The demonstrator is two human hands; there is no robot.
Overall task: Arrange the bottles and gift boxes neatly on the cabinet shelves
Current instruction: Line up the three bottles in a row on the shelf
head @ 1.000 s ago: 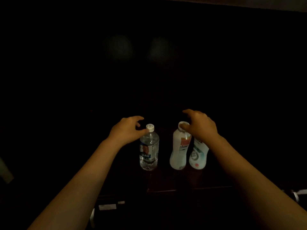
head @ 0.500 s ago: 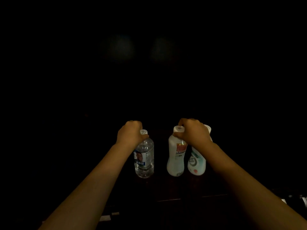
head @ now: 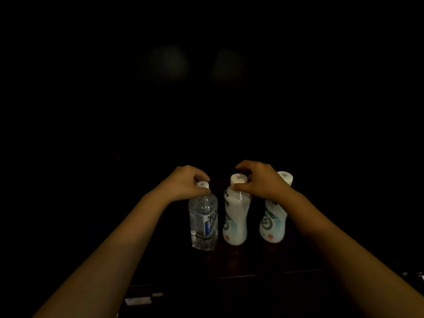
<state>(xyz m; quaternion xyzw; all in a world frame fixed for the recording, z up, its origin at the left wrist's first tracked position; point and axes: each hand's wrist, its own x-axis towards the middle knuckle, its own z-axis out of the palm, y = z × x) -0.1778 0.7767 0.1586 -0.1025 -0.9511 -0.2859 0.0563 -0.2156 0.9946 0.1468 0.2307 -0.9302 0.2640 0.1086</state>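
Dark shelf (head: pixel 263 273) of the cabinet, front edge faintly lit, carrying three upright bottles in a row; everything behind and above is too dark to make out, and no gift boxes can be seen. Left hand (head: pixel 183 183), closed from above round the neck of the clear water bottle (head: pixel 203 222), thumb and fingers just under its white cap; bottle at the left end of the row, blue label turned partly to the viewer. Right hand (head: pixel 261 180), closed likewise round the cap and shoulder of the middle white bottle (head: pixel 235 216), which stands just beside the water bottle. Right white bottle (head: pixel 273 222) — same shape and green print — stands free, apart from the middle one, partly behind the right wrist. Step in hand, as judged: squaring the row, with labels forward and gaps even. Advice: turn or slide each bottle with its base kept flat on the shelf, since a grip this high tips a tall bottle easily; close the wider gap on the right. Obstruction: the right forearm crosses in front of the free bottle and could knock it on withdrawal. Small pale objects (head: pixel 140 300) below the shelf edge — unidentifiable.
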